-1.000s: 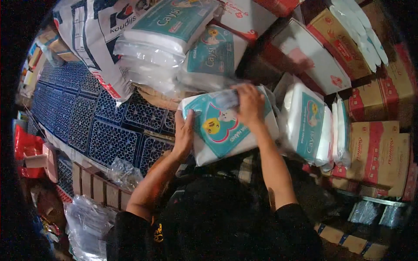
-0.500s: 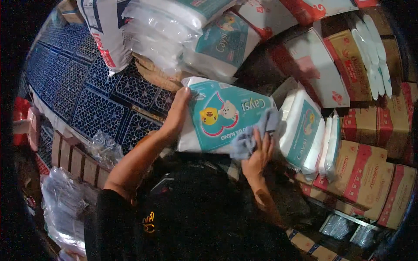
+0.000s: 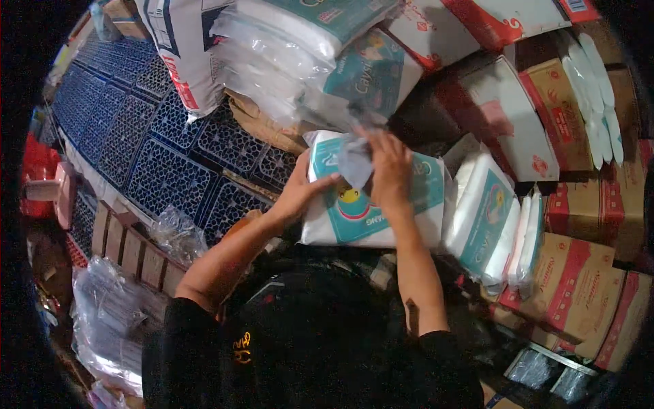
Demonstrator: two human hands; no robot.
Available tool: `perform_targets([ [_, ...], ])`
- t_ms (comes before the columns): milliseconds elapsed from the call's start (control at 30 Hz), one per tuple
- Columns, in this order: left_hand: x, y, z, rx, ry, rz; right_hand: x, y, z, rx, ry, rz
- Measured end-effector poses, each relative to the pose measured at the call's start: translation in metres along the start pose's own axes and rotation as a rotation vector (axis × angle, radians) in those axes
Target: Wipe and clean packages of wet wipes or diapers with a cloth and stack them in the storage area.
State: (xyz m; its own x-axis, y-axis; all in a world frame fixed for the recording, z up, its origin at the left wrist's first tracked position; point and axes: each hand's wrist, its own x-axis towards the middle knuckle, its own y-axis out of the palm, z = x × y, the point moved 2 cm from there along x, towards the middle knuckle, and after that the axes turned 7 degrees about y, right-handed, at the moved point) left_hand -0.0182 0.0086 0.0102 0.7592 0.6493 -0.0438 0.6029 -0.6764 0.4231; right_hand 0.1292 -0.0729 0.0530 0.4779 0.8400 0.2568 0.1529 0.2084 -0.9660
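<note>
A teal-and-white pack (image 3: 361, 215) lies near the person; the left hand (image 3: 303, 191) clasps its left edge, and the right hand (image 3: 390, 167) clutches a grey cloth (image 3: 355, 162) over it. Bags (image 3: 480, 213) stand right.

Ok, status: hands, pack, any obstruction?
Left hand at left edge of teal-and-white pack, thumb on top. Right hand holding grey cloth over its face. Second pack close by on the right.

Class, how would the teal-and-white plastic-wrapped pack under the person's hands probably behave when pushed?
The teal-and-white pack probably slides rather than rolls, given its broad, boxy shape. Its plastic wrap looks smooth, so it may feel slippery.
</note>
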Motion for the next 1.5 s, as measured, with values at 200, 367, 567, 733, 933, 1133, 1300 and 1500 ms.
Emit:
perform_targets([
  [200, -0.002, 0.001, -0.008, -0.172, -0.159, -0.003, -0.039, -0.035, -0.070, 0.188, 0.264, -0.002],
  [367, 0.003, -0.010, -0.006, -0.133, -0.318, 0.099, -0.116, -0.042, -0.084, 0.310, 0.490, -0.090],
  [567, -0.004, 0.006, -0.036, 0.014, -0.320, -0.085, -0.174, -0.062, -0.057, 0.351, 0.589, -0.056],
  [733, -0.010, 0.024, -0.074, -0.020, 0.012, 0.044, -0.167, -0.083, -0.090, 0.668, 0.685, -0.257],
  [933, -0.006, 0.014, -0.085, 0.054, 0.253, 0.380, -0.096, -0.167, -0.078, 0.927, 0.522, -0.671],
  [1133, -0.008, 0.030, -0.098, 0.366, 0.135, 0.385, -0.047, -0.162, -0.024, 0.301, 0.115, -0.409],
  [1300, -0.029, 0.013, -0.082, 0.276, 0.154, 0.395, -0.038, -0.149, 0.069, 0.355, -0.182, -0.417],
  [1500, -0.032, -0.005, -0.068, 0.241, 0.495, 0.380, -0.045, -0.170, 0.022, 0.279, -0.115, -0.369],
])
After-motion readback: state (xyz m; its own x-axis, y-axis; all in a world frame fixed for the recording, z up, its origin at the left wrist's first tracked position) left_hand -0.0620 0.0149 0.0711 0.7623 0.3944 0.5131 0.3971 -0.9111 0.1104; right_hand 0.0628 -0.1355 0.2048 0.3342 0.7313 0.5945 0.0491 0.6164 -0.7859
